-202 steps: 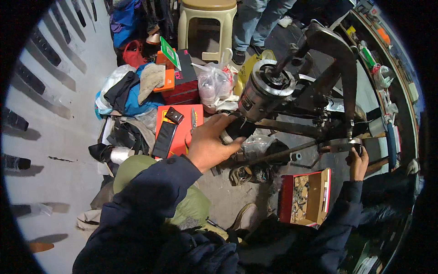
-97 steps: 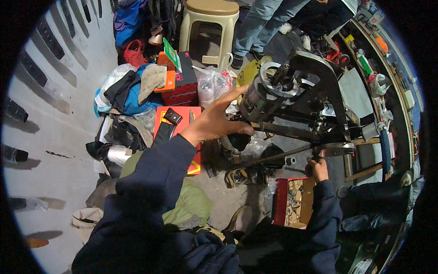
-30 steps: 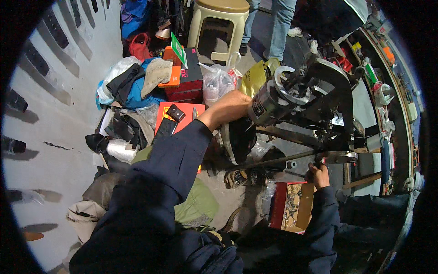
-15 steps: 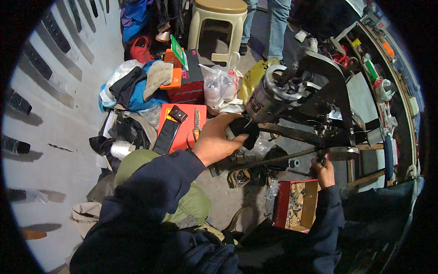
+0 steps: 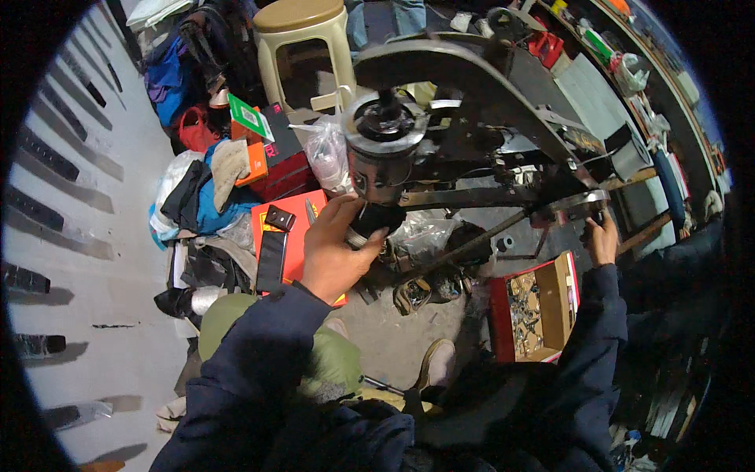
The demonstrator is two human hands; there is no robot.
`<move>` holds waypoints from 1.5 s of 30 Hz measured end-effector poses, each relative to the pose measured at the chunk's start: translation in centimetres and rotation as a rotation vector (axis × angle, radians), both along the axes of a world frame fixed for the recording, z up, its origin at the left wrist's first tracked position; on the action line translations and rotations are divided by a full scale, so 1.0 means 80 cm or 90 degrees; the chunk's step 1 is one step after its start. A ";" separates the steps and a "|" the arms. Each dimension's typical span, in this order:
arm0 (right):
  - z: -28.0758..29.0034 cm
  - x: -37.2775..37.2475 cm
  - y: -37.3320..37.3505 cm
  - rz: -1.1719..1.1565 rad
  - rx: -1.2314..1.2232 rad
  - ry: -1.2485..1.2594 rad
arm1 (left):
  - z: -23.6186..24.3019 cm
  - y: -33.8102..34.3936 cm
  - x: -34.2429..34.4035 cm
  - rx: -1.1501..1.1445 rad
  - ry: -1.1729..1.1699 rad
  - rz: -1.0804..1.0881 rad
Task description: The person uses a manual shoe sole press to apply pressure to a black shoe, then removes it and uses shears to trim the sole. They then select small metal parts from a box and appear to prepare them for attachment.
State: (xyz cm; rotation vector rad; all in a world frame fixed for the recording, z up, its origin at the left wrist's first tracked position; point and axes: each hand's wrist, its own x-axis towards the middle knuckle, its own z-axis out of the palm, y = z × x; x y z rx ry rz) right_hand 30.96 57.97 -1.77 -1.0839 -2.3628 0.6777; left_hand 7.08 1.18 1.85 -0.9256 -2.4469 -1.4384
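Note:
My left hand (image 5: 338, 248) curls round a black shoe-like piece (image 5: 383, 219) with a pale edge. It is held right under the round metal head (image 5: 381, 161) of a dark sewing machine (image 5: 444, 59), and fingers and machine hide much of it. At the other end of the machine's arm, my right hand (image 5: 603, 238) grips at the rim of a small metal hand wheel (image 5: 578, 204). The fingers are closed there, and the handle inside them is mostly hidden.
Below the wheel stands a red open box (image 5: 543, 307) of small metal parts. To the left lie a red flat box (image 5: 314, 206) with a dark case on it, heaped cloth (image 5: 193, 193) and a clear plastic bag (image 5: 326, 149). A stool (image 5: 303, 47) stands behind; my shoe (image 5: 437, 363) shows below.
My view has shifted, and the machine head appears more upright and further left. My left hand stays with the black piece beneath it. My right hand has moved round the wheel to its outer side.

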 end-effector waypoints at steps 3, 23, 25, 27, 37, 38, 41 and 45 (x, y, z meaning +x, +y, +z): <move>-0.052 0.007 -0.010 0.052 -0.185 -0.005 | 0.001 0.000 0.000 0.004 -0.018 -0.027; -0.002 -0.072 -0.212 0.075 -0.452 -0.089 | 0.039 0.021 -0.039 0.200 -0.154 -0.129; 0.000 -0.072 -0.212 0.096 -0.500 -0.052 | 0.036 0.020 -0.039 0.195 -0.073 -0.072; 0.005 -0.073 -0.215 0.070 -0.457 -0.064 | 0.026 0.013 -0.034 0.173 -0.036 -0.011; 0.020 -0.064 -0.213 0.145 -0.361 -0.050 | -0.007 -0.006 -0.011 0.126 -0.233 -0.062; 0.032 -0.061 -0.206 0.180 -0.287 -0.028 | -0.009 -0.002 -0.012 0.142 -0.214 -0.056; 0.068 -0.051 -0.180 0.121 -0.085 0.133 | -0.011 0.002 -0.017 0.181 -0.206 -0.081; 0.109 -0.031 -0.113 0.063 -0.180 0.109 | -0.013 0.000 -0.023 0.172 -0.205 -0.091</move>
